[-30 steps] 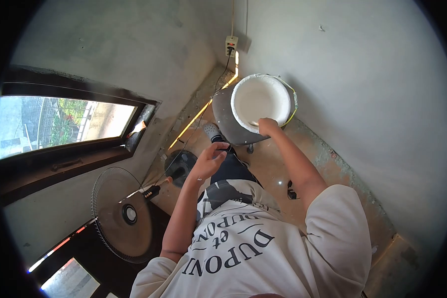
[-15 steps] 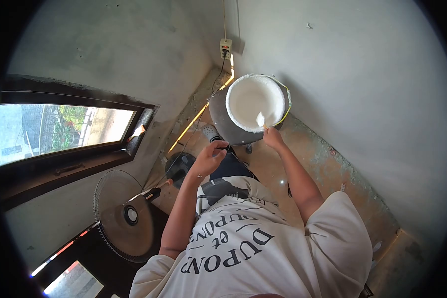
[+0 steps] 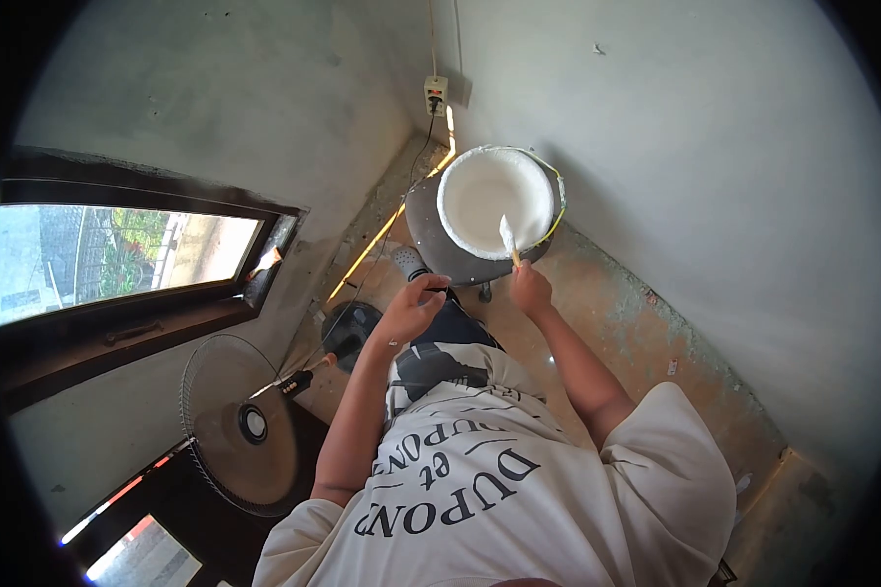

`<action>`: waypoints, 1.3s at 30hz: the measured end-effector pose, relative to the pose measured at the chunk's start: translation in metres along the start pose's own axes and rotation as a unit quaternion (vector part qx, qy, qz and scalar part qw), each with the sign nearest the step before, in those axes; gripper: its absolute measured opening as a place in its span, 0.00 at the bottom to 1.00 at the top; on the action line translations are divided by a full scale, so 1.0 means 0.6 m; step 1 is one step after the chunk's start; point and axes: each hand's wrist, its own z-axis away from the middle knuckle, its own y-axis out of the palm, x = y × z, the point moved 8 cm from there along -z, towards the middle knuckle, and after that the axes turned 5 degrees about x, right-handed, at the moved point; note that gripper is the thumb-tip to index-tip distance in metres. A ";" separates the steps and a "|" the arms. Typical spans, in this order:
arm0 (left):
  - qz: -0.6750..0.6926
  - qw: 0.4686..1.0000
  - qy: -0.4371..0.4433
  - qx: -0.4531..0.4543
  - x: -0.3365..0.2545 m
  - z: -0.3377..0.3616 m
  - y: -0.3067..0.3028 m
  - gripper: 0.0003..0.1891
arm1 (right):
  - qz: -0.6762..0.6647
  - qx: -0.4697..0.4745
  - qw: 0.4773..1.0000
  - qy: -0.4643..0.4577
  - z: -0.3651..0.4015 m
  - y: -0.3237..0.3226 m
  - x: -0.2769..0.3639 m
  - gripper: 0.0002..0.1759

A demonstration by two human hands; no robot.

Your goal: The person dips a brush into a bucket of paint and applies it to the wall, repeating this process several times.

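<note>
My right hand (image 3: pixel 532 290) is closed around the wooden handle of a paintbrush (image 3: pixel 507 235), its head thickly coated in white. The brush overlaps the near rim of a white bucket (image 3: pixel 447 227), whose inside is coated with white paint. A yellow-green handle (image 3: pixel 559 217) hangs along the bucket's right side. Under the bucket is a dark, paint-spotted chair seat (image 3: pixel 431 238). Held in front of my body, my left hand (image 3: pixel 413 307) is empty, its fingers loosely bent and the thumb apart, short of the chair.
At the left stands a fan (image 3: pixel 255 425) beneath an open window (image 3: pixel 127 249). A power socket (image 3: pixel 436 96) hangs in the corner with a black cord (image 3: pixel 416 161) running down. Bare walls meet behind the bucket, and the floor (image 3: pixel 597 303) is stained.
The brush has turned more upright and its coated head looks narrower. My right hand has shifted slightly down and left. My left hand keeps nearly the same pose.
</note>
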 end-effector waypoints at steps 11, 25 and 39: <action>-0.001 1.000 0.026 -0.004 -0.035 -0.006 -0.015 0.18 | -0.708 0.256 0.653 0.083 0.029 0.019 0.077 0.17; 0.048 0.970 0.193 -0.140 -0.150 0.111 -0.176 0.17 | -0.645 0.398 0.619 -0.204 -0.008 -0.175 0.487 0.28; -0.107 0.902 0.306 -0.284 -0.372 0.319 -0.396 0.17 | -0.520 0.128 0.767 -0.353 -0.138 -0.488 0.779 0.11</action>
